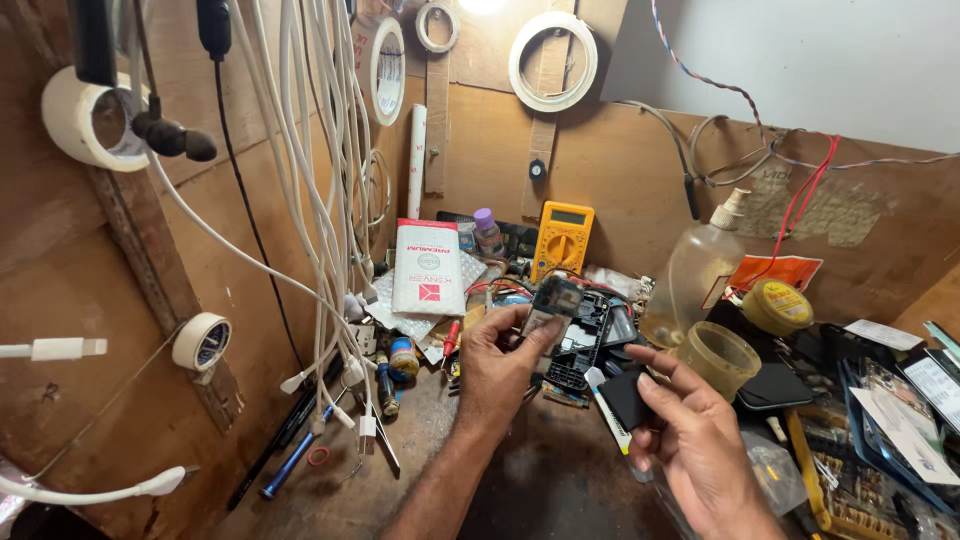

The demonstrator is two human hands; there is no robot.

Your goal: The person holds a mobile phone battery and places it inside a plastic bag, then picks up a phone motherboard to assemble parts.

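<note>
Head view of a cluttered repair counter (560, 480), read from near to far. The right hand (690, 440), nearest the camera at lower right, has its grip clenched around a small flat black rectangular part (625, 398), pinched between thumb and fingers; a white tool handle with a blue tip (605, 405) lies just beside that part, and whether the hand holds it cannot be told. The left hand (500, 365), slightly farther and left of centre, grasps a small phone part with a dark glassy face (552, 302), raised upright between thumb and fingertips above the counter. Directly behind this part lies an opened black phone body with a keypad (580, 345). To the right of the hands stand a cloudy plastic cup (722, 357), a round yellow tin (777, 306) and a clear squeeze bottle with a nozzle (700, 268). At far right, trays of small parts and cards (890, 420) crowd the counter edge. Left of the hands, a bundle of white charging cables (325, 200) hangs down the wooden wall, with a blue pen (295, 455) below it. Farther back lean a white packet with red print (428, 268) and a yellow multimeter (561, 240). Farthest, rolls of white tape (552, 60) hang on the plywood back wall.
</note>
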